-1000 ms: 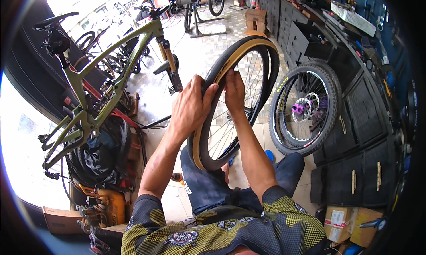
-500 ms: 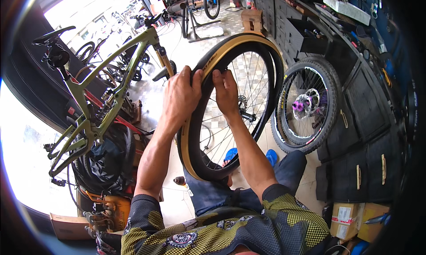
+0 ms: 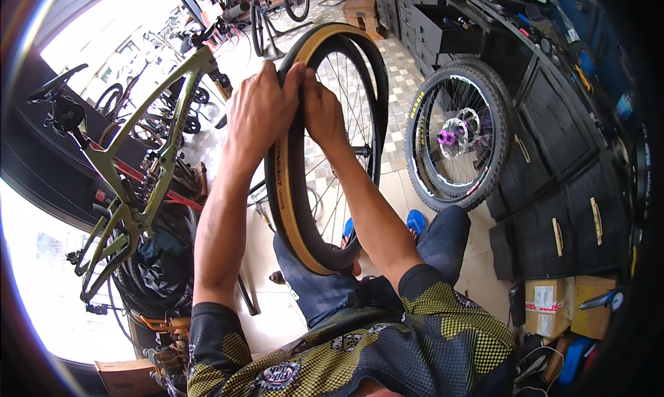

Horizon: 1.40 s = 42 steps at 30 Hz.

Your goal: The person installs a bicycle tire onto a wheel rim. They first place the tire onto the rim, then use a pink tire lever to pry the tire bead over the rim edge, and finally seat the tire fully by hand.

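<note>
A bicycle wheel stands upright before me, its lower end against my legs. Its tire is black with a tan sidewall, and the hub and thin spokes show inside the dark rim. At the far end the tire bulges away from the rim. My left hand is closed over the tire's left side, fingers wrapped on the tread. From the inner side my right hand grips the same stretch of tire, its thumb close to the left one. The fingertips of both hands are partly hidden.
A green bike frame stands at the left. To the right, wheels with knobby tires lean by black cabinets, one drawer pulled out. Cardboard boxes sit at lower right. A wooden stool stands far off.
The wheel now appears more upright and farther left in view. Both hands have moved up and left with it, and my right hand is closer to the left, still gripping the tire.
</note>
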{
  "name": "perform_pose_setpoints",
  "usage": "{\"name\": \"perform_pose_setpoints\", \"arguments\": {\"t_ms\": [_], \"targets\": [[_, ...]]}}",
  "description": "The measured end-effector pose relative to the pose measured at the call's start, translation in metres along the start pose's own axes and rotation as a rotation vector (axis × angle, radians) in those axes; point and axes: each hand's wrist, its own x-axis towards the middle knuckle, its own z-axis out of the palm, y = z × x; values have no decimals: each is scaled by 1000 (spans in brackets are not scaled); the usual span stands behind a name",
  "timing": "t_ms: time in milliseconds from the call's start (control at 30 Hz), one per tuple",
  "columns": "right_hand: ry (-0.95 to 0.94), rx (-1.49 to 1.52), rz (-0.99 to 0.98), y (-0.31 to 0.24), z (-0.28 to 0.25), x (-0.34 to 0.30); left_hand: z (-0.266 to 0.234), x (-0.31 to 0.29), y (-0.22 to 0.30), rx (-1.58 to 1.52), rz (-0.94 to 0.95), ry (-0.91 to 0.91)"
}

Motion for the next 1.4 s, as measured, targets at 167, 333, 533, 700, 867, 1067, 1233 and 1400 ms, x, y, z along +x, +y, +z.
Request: {"name": "perform_pose_setpoints", "arguments": {"t_ms": [167,333,533,700,867,1067,1233,1400], "targets": [[-111,96,72,9,2,-6,15,31,-1,49,2,-81],[-170,40,255,37,0,-22,49,28,-13,50,-89,-161],[-223,97,221,46,7,-24,53,39,-27,11,-67,-126],[-236,88,239,45,15,-27,48,50,-34,22,-41,-113],[-204,152,162,60,14,-25,60,62,-50,-6,-44,-115],[151,-193,-233,38,17,-67,65,49,-78,-222,-10,-154],[-114,-21,48,45,19,-162,52,40,-60,-289,37,-162],[-316,352,218,77,33,-163,76,35,-102,-165,5,-90]]}}
